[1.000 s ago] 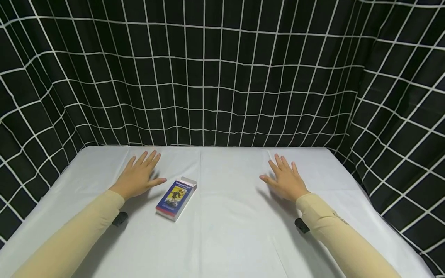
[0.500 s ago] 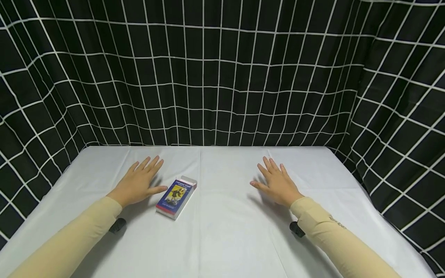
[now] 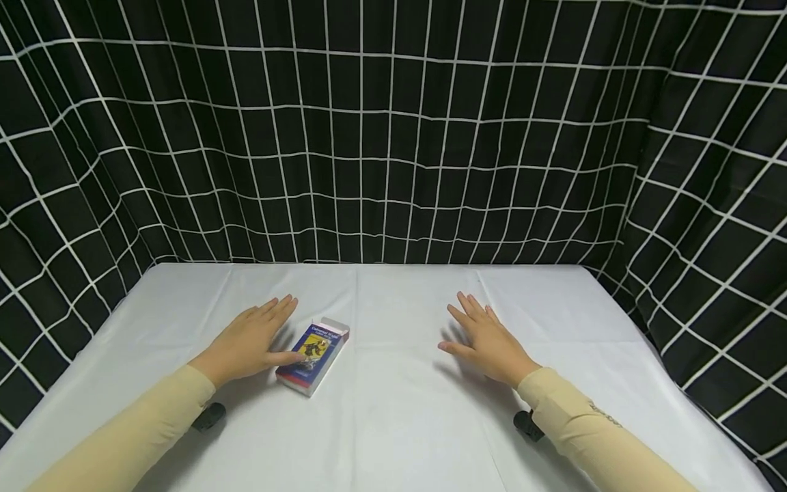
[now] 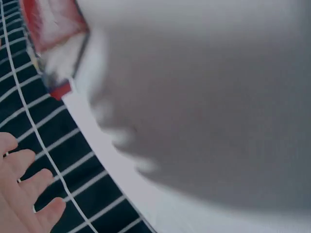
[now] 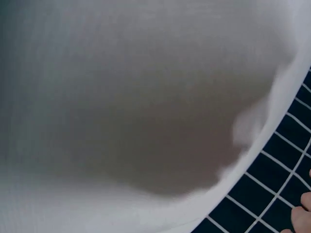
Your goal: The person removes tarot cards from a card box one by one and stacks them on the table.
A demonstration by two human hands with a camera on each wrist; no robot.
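A blue tarot deck box (image 3: 324, 339) with a yellow picture panel and red lower edge lies on the white-covered table, its white end flap folded out at the far end. My left hand (image 3: 249, 344) is just left of the box, fingers extended, the thumb overlapping the box's face in the head view. In the left wrist view, the red end of the box (image 4: 60, 26) shows at the top left, with my fingers at the lower left. My right hand (image 3: 492, 347) hovers over the table's right half with fingers spread, holding nothing; its shadow falls on the cloth below.
White cloth (image 3: 393, 424) with fold creases covers the table. Black curtains (image 3: 381, 137) with a white grid stand behind and on both sides. A small dark device (image 3: 210, 416) sits under the left wrist and another dark device (image 3: 529, 425) under the right.
My left hand has moved nearer and right, bringing its thumb from beside the box to over its face. My right hand has shifted left and nearer. The box stays in place.
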